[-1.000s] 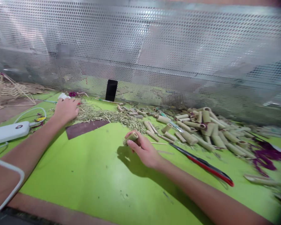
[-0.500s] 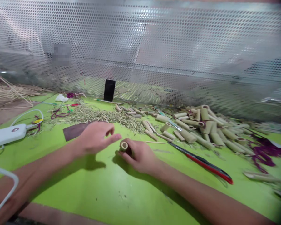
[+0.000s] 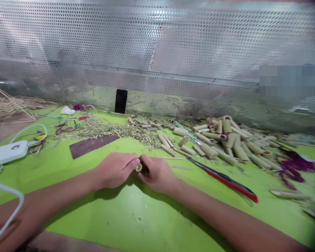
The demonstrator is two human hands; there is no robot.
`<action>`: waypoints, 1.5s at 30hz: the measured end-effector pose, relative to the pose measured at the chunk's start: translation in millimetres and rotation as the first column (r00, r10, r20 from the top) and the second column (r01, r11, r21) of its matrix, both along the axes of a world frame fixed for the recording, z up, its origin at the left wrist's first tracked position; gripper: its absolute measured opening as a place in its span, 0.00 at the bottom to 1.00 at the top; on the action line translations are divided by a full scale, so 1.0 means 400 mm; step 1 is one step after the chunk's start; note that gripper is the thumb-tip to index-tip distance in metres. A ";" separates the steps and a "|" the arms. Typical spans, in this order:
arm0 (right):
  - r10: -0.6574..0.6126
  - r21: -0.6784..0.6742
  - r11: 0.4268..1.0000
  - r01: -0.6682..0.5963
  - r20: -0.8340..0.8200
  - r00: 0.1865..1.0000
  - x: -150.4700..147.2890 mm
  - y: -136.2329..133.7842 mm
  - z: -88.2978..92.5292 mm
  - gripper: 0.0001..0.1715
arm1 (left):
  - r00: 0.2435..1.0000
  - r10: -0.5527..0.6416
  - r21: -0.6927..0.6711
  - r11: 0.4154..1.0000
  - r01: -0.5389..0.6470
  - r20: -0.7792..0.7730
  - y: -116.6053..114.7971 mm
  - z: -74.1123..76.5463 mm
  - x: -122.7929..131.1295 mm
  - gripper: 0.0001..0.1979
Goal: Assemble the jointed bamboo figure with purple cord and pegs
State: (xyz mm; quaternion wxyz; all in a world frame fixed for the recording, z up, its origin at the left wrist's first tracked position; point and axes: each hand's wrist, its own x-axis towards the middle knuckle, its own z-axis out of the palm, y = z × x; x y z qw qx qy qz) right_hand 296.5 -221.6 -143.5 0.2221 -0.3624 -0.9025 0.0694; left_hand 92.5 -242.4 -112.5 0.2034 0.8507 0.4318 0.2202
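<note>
A short bamboo tube (image 3: 139, 168) is sitting in the right hand's (image 3: 159, 175) grasp over the green tabletop (image 3: 115, 220); the left hand (image 3: 115, 170), apart from it half a second ago, is now touching it, though whether it is gripping I cannot tell. Shavings (image 3: 115, 129) and cut tubes (image 3: 236, 145) are lying beyond, before a perforated metal screen (image 3: 173, 63). A white device (image 3: 5, 154) is bearing an unreadably small mark (image 3: 15, 147).

We are leaving our left hand (image 3: 117, 169) and right hand (image 3: 159, 174) bare, and our left forearm (image 3: 60, 194) and right forearm (image 3: 215, 206) are showing uncovered too. Both forearms are tapering smoothly toward the hands. A rounded white cable (image 3: 5, 187) is curving in front of the left one.
</note>
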 end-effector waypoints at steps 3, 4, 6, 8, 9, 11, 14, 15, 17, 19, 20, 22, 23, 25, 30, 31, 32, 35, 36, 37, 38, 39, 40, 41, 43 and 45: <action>0.010 -0.008 1.000 -0.011 -0.010 1.000 0.002 0.000 -0.003 0.10 | 1.000 0.002 -0.020 1.000 -0.001 0.031 0.005 -0.008 0.001 0.22; 0.011 -0.013 1.000 -0.011 -0.006 1.000 0.002 0.000 -0.002 0.10 | 0.999 -0.001 -0.021 1.000 0.002 0.039 0.007 -0.012 0.001 0.22; 0.013 -0.030 0.999 -0.013 0.001 1.000 0.002 -0.002 0.002 0.10 | 0.999 -0.008 -0.010 1.000 0.008 0.048 0.011 -0.018 0.001 0.22; 0.018 -0.048 0.999 -0.018 0.002 1.000 0.001 -0.005 0.008 0.09 | 0.998 -0.015 0.015 1.000 0.014 0.054 0.013 -0.023 0.000 0.20; 0.022 -0.055 0.998 -0.022 0.000 1.000 0.001 -0.006 0.011 0.09 | 0.998 -0.020 0.028 0.999 0.018 0.057 0.014 -0.024 0.000 0.19; 0.031 -0.064 0.997 -0.031 -0.008 0.999 -0.001 -0.010 0.015 0.07 | 0.997 -0.029 0.049 0.998 0.026 0.066 0.015 -0.025 0.001 0.18; 0.057 -0.069 0.996 -0.059 -0.038 0.998 -0.002 -0.016 0.019 0.06 | 0.995 -0.039 0.055 0.998 0.034 0.096 0.015 -0.021 0.003 0.18; 0.064 -0.065 0.996 -0.067 -0.052 0.997 -0.002 -0.018 0.018 0.06 | 0.993 -0.039 0.050 0.998 0.034 0.109 0.015 -0.019 0.003 0.19; 0.072 -0.048 0.996 -0.076 -0.081 0.994 -0.002 -0.019 0.017 0.06 | 0.991 -0.037 0.032 0.999 0.033 0.130 0.015 -0.013 0.003 0.20; 0.077 -0.028 0.996 -0.080 -0.104 0.992 -0.002 -0.018 0.015 0.06 | 0.989 -0.035 0.018 0.999 0.033 0.143 0.016 -0.007 0.002 0.20; 0.080 -0.022 0.996 -0.083 -0.114 0.990 -0.003 -0.017 0.014 0.05 | 0.989 -0.033 0.014 0.999 0.031 0.145 0.017 -0.004 0.001 0.20; 0.088 -0.018 0.996 -0.092 -0.140 0.986 -0.005 -0.015 0.013 0.04 | 0.989 -0.026 0.016 1.000 0.024 0.144 0.020 0.002 -0.001 0.20; 0.094 -0.018 0.995 -0.098 -0.156 0.983 -0.007 -0.014 0.014 0.04 | 0.990 -0.022 0.019 1.000 0.019 0.139 0.022 0.004 -0.002 0.20; 0.107 -0.023 0.993 -0.114 -0.197 0.975 -0.008 -0.014 0.015 0.04 | 0.992 -0.015 0.030 0.999 0.011 0.122 0.024 0.006 -0.004 0.20; 0.049 -0.119 0.988 -0.095 -0.346 0.937 0.005 -0.007 0.018 0.08 | 0.998 0.054 0.067 0.996 -0.056 0.032 0.050 0.007 -0.033 0.20; 0.011 -0.144 0.987 -0.067 -0.362 0.932 0.011 -0.004 0.018 0.11 | 0.997 0.083 0.074 0.994 -0.084 0.006 0.062 0.008 -0.047 0.20; -0.028 -0.169 0.985 -0.037 -0.368 0.930 0.016 0.000 0.019 0.12 | 0.993 0.116 0.081 0.990 -0.114 -0.024 0.078 0.010 -0.063 0.20; -0.107 -0.251 0.968 0.016 -0.354 0.929 0.029 0.010 0.021 0.16 | 0.958 0.251 0.114 0.965 -0.236 -0.140 0.137 0.018 -0.136 0.20; -0.115 -0.269 0.963 0.019 -0.346 0.931 0.031 0.013 0.022 0.17 | 0.932 0.314 0.140 0.946 -0.292 -0.182 0.158 0.022 -0.167 0.20; -0.114 -0.278 0.960 0.017 -0.337 0.935 0.032 0.015 0.022 0.17 | 0.897 0.385 0.177 0.919 -0.352 -0.219 0.178 0.026 -0.199 0.19; -0.106 -0.275 0.961 0.013 -0.327 0.939 0.032 0.018 0.021 0.17 | 0.850 0.465 0.219 0.881 -0.419 -0.247 0.194 0.029 -0.233 0.18; -0.092 -0.261 0.965 0.007 -0.316 0.944 0.032 0.019 0.020 0.16 | 0.802 0.533 0.256 0.843 -0.474 -0.269 0.208 0.031 -0.266 0.18; -0.074 -0.241 0.970 -0.001 -0.303 0.950 0.032 0.020 0.018 0.16 | 0.755 0.589 0.288 0.805 -0.519 -0.287 0.219 0.032 -0.297 0.18; -0.055 -0.222 0.975 -0.010 -0.285 0.957 0.032 0.021 0.016 0.15 | 0.712 0.635 0.318 0.770 -0.553 -0.301 0.226 0.033 -0.323 0.18; -0.030 -0.193 0.981 -0.017 -0.242 0.970 0.031 0.022 0.013 0.14 | 0.657 0.685 0.371 0.725 -0.580 -0.313 0.233 0.032 -0.360 0.17; -0.029 -0.178 0.984 -0.007 -0.201 0.979 0.031 0.022 0.012 0.13 | 0.647 0.698 0.422 0.709 -0.565 -0.307 0.232 0.031 -0.370 0.21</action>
